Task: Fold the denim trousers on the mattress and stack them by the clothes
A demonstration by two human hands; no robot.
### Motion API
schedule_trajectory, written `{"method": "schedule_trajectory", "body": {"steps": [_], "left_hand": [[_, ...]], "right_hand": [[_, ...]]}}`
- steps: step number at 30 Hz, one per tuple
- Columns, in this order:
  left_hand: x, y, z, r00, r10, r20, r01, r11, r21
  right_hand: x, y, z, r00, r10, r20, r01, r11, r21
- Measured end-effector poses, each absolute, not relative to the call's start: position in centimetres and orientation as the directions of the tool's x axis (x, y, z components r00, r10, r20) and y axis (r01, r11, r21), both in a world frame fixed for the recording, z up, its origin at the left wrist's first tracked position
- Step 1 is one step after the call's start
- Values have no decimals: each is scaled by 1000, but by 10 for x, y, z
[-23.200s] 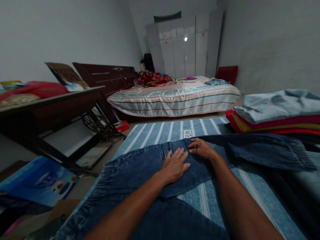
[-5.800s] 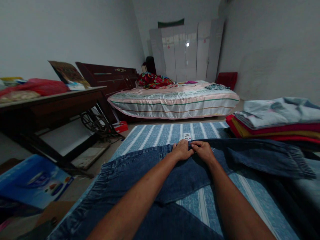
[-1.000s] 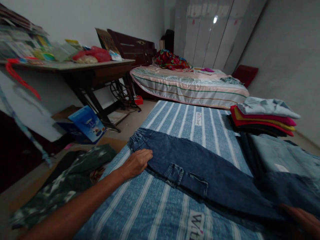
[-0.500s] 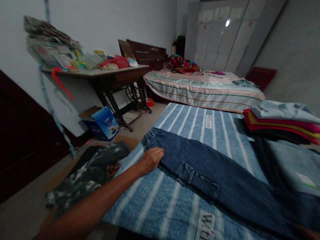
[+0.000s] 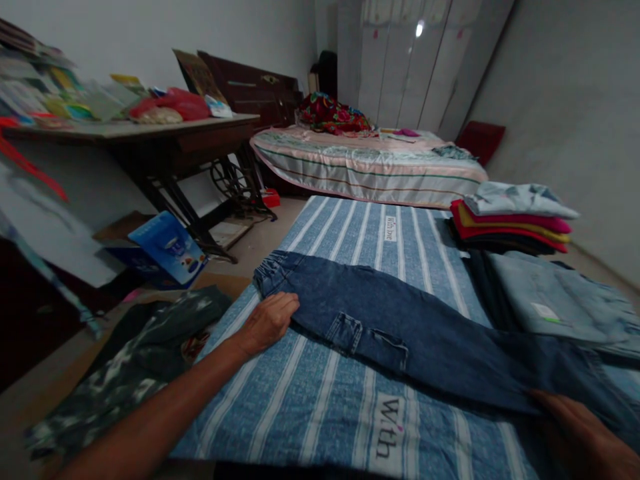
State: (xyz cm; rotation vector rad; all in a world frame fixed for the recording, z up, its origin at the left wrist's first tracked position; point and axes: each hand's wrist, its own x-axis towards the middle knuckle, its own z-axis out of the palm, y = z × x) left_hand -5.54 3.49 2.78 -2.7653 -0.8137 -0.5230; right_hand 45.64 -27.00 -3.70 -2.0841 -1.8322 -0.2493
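Observation:
A pair of dark blue cargo jeans (image 5: 380, 300), folded lengthwise, lies across a blue-and-white striped cloth (image 5: 300, 420). The elastic waistband points left and the legs run to the lower right. My left hand (image 5: 270, 320) is closed on the near edge of the jeans, just below the waistband. At the lower right, my right hand (image 5: 585, 427) grips the near edge of the leg; its thumb is hidden and its outline slightly blurred. A pocket with a flap shows between the two hands.
Folded clothes (image 5: 515, 223) are stacked at the right, with light grey-blue jeans (image 5: 540, 293) nearer me. Camouflage clothing (image 5: 130, 353) lies low at the left beside a blue box (image 5: 170, 250). Behind are a sewing-machine table (image 5: 200, 127) and a bed (image 5: 370, 167).
The view has swung to the right, so the scene sits further left. More of my right hand now shows on the leg. My left hand keeps its place near the waistband.

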Motion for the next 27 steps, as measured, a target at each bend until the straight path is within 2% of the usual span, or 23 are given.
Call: {"method": "schedule_trajectory", "body": {"steps": [5, 13, 17, 20, 23, 27], "left_hand": [[-58, 33, 31, 776, 485, 403, 570, -813, -120], [-62, 43, 27, 770, 553, 320, 604, -792, -86], [-56, 46, 25, 805, 463, 372, 532, -840, -106], [-36, 38, 20, 832, 380, 404, 436, -898, -52], [-5, 20, 21, 852, 292, 435, 328, -945, -8], [30, -1, 30, 880, 173, 443, 213, -976, -42]], "right_hand": [[447, -272, -29, 50, 915, 401, 999, -54, 0], [417, -259, -19, 124, 911, 394, 991, -132, -8], [408, -252, -4, 192, 921, 338, 981, -186, -49], [409, -245, 11, 222, 927, 301, 975, -221, -37], [413, -240, 23, 245, 917, 313, 967, -255, -12], [416, -240, 25, 222, 907, 357, 969, -247, 24]]}}
